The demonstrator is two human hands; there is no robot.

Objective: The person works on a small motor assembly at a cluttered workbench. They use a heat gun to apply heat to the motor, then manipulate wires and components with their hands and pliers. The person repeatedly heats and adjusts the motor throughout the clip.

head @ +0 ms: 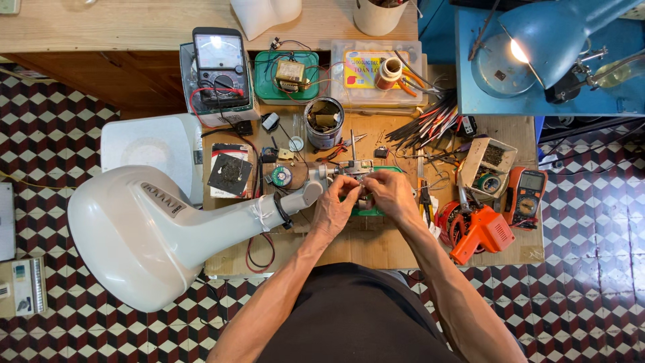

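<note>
The fingers (pixel 352 183) of the left hand (pixel 334 210) are curled in and pinch the metal end of the white fan housing (pixel 144 232), where its neck meets a small metal assembly (pixel 355 166); the fingers of the right hand (pixel 392 195) close from the other side on the same small part, though what exactly sits between the fingertips is too small to tell. Both hands meet over a green mat (pixel 368 210) in the middle of the wooden bench (pixel 376 245). The housing lies on its side, its broad shell hanging off the bench's left edge, its neck wrapped with a black band. As a judgement, the work is midway: the unit is open at the neck and parts lie loose, nothing reassembled. Around the hands lie a tin can (pixel 324 122) of bits, an analogue meter (pixel 220 67) with red leads, a small transformer (pixel 290 72) on a green tray, an orange soldering gun (pixel 480 234), an orange digital multimeter (pixel 527 195), and a blue lamp (pixel 557 37) lit overhead.
</note>
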